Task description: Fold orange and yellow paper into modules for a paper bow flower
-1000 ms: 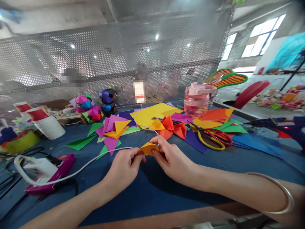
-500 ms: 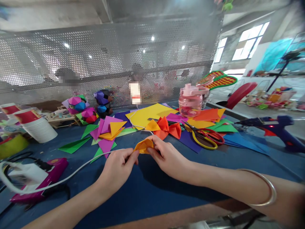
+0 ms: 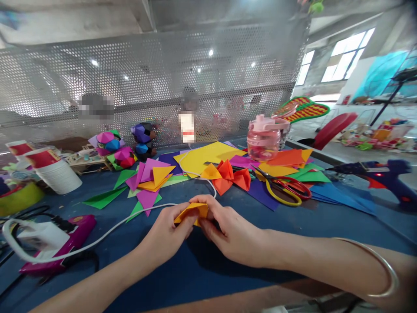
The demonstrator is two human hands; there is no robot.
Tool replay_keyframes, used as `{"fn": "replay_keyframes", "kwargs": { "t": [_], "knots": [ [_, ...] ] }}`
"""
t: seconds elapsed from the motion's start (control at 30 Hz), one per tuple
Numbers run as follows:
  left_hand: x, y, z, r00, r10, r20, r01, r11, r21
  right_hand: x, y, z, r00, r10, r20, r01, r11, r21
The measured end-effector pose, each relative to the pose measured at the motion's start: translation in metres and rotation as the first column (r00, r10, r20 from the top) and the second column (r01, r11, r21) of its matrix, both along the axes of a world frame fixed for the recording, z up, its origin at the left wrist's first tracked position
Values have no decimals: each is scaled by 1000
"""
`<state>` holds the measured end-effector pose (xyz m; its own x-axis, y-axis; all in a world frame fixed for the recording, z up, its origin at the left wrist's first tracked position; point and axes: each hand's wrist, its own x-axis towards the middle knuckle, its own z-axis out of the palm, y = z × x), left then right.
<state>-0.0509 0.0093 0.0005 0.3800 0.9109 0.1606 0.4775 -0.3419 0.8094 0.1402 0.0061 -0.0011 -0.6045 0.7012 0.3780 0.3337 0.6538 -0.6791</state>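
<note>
A small folded piece of orange paper (image 3: 193,211) sits between my two hands, just above the blue table (image 3: 202,265). My left hand (image 3: 167,234) pinches its left side with thumb and fingers. My right hand (image 3: 228,232) grips its right side, fingers curled over the top edge. A silver bangle (image 3: 386,271) circles my right wrist. Behind the hands lie folded paper triangles: an orange and red cluster (image 3: 228,176) and a purple, yellow and green pile (image 3: 148,180).
Yellow-and-red scissors (image 3: 286,189) lie on coloured sheets at the right, near a pink jar (image 3: 263,138) and a blue glue gun (image 3: 381,174). A pink glue gun (image 3: 61,245) with white cable lies left, by paper cups (image 3: 55,171). Paper balls (image 3: 117,148) stand before a perforated metal screen (image 3: 163,82).
My hands have drawn closer together and nearer to me with the orange paper. The paper is turned lower and flatter between the fingers.
</note>
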Motion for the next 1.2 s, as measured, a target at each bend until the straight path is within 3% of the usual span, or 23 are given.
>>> {"fn": "replay_keyframes", "kwargs": {
  "t": [0.37,0.63,0.87,1.07,1.2],
  "knots": [
    [0,-9,-6,992,79,-97,-64,986,152,-4,-12,7,1000,-23,3,23,999,-28],
    [-6,1,2,960,216,-180,-159,945,285,1,9,5,991,-132,-22,132,991,-14],
    [-6,3,2,955,201,-216,-132,946,297,3,17,2,988,-144,-52,144,990,-3],
    [-7,-1,3,953,155,-259,-71,949,308,18,49,8,936,-313,-158,314,949,-21],
    [-7,-2,3,952,151,-268,-58,943,328,33,77,12,899,-421,-124,408,905,-119]
  ]
}}
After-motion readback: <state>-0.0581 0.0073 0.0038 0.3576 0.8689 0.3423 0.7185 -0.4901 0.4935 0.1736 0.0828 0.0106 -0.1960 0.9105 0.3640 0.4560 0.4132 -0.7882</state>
